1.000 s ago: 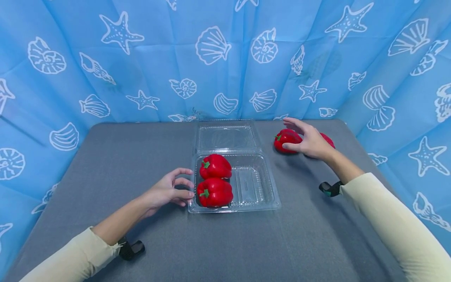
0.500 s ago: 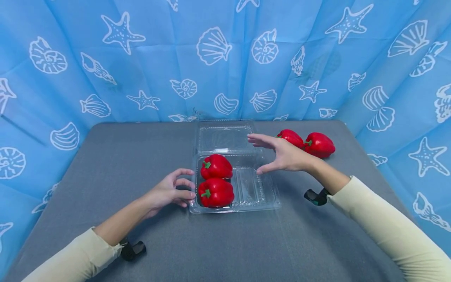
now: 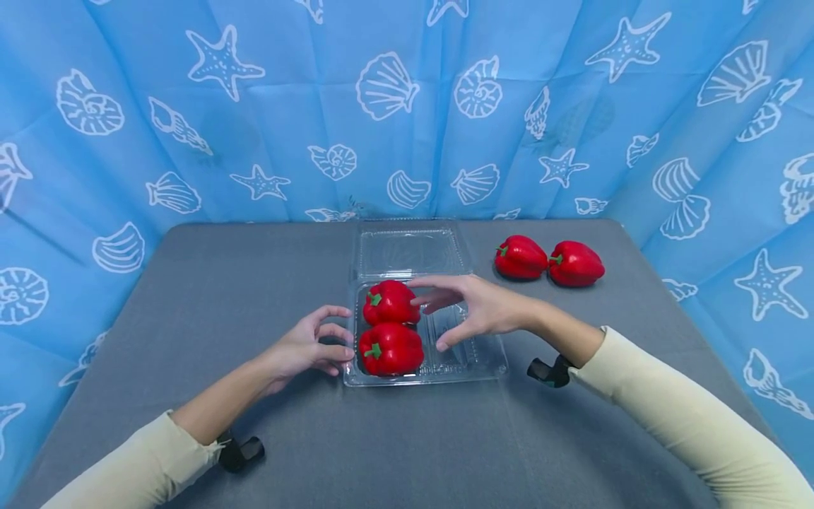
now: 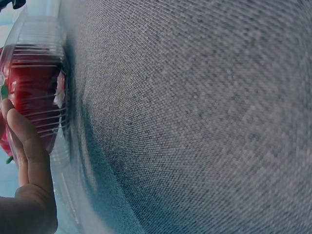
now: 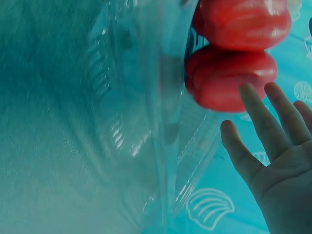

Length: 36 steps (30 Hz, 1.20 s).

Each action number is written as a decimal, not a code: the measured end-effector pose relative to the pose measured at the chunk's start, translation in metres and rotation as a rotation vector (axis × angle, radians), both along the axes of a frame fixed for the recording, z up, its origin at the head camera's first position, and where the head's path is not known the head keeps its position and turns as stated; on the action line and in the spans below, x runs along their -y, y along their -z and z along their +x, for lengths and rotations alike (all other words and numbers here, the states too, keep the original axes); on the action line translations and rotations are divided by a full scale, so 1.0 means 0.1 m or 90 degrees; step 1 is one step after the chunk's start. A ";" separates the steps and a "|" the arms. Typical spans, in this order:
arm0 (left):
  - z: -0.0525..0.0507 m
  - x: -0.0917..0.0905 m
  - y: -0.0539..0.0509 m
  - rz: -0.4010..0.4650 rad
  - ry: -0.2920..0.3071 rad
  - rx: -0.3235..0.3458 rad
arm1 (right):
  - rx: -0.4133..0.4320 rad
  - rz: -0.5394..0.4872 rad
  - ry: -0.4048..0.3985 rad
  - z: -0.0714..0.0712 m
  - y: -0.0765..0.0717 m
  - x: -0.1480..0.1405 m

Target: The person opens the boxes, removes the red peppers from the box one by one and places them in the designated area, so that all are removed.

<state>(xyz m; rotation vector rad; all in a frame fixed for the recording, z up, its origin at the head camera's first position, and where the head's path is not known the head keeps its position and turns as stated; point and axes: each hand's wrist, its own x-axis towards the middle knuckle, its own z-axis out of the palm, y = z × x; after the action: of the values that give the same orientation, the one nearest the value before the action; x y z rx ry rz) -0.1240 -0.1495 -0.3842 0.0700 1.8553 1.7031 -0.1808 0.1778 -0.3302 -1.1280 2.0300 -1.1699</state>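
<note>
An open clear plastic container [image 3: 407,382] holds two red peppers in its left half, the rear one [image 3: 389,302] behind the front one [image 3: 391,349]. My left hand [image 3: 304,351] touches the container's left edge with spread fingers; the left wrist view shows the hand [image 4: 31,161] against the clear wall [image 4: 41,36]. Over the container's right half hovers my right hand [image 3: 480,306], empty, fingers extended toward the rear pepper. In the right wrist view the hand [image 5: 282,161] is near a pepper [image 5: 226,80]; contact cannot be told.
Two more red peppers, one [image 3: 520,257] beside the other [image 3: 576,264], lie touching at the back right of the grey table [image 3: 267,261]. The container's clear lid [image 3: 410,249] lies folded back behind it. A blue shell-print curtain [image 3: 273,113] stands behind the table.
My right hand has moved left and toward me, from the peppers at the back right to above the container. Those two peppers are now uncovered. My left hand has hardly moved.
</note>
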 end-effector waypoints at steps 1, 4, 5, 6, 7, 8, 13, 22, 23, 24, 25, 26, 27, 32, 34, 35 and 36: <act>0.00 0.00 0.00 -0.001 0.000 -0.001 | 0.009 -0.002 -0.006 0.01 0.01 0.02; 0.00 0.00 0.00 -0.004 -0.001 -0.002 | 0.024 0.006 -0.017 0.03 0.03 0.07; 0.00 0.00 0.00 -0.004 -0.001 -0.002 | 0.029 0.010 -0.018 0.04 0.03 0.09; 0.00 0.00 -0.01 -0.004 0.000 -0.001 | 0.036 0.013 -0.019 0.05 0.03 0.11; 0.00 0.00 -0.01 -0.005 0.000 0.000 | 0.040 0.017 -0.020 0.06 0.04 0.12; 0.00 0.00 -0.01 -0.005 0.000 0.001 | 0.043 0.020 -0.022 0.07 0.04 0.13; 0.00 0.00 0.01 -0.004 0.002 0.002 | 0.057 0.019 -0.039 0.07 0.06 0.18; -0.01 0.01 0.00 -0.003 0.002 -0.003 | 0.051 0.030 -0.037 0.06 0.07 0.25; -0.01 0.01 0.00 -0.003 0.001 -0.002 | 0.049 0.034 -0.035 0.07 0.07 0.26; -0.01 0.01 -0.01 -0.005 0.000 0.000 | 0.047 0.039 -0.034 0.07 0.07 0.27; -0.01 0.01 -0.01 -0.006 -0.001 0.002 | 0.044 0.044 -0.035 0.08 0.06 0.28; -0.01 0.01 -0.01 -0.008 -0.002 0.004 | 0.043 0.048 -0.036 0.09 0.06 0.29; 0.00 0.00 -0.01 -0.008 -0.003 0.006 | 0.040 0.053 -0.038 0.10 0.06 0.30; 0.00 0.00 -0.02 -0.011 -0.005 0.009 | 0.013 0.088 -0.048 0.14 0.05 0.36; 0.00 0.00 -0.02 -0.009 -0.004 0.009 | 0.001 0.107 -0.047 0.15 0.03 0.37; 0.00 -0.01 -0.02 -0.009 -0.004 0.009 | -0.004 0.114 -0.047 0.15 0.03 0.38; 0.00 -0.01 -0.02 -0.008 -0.004 0.010 | -0.008 0.119 -0.047 0.15 0.03 0.38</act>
<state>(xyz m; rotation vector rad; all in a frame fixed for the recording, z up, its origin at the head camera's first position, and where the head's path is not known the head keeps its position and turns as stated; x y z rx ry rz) -0.1237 -0.1489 -0.3820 0.0459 1.8567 1.6922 -0.1659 0.1397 -0.3332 -1.1105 2.0412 -0.9170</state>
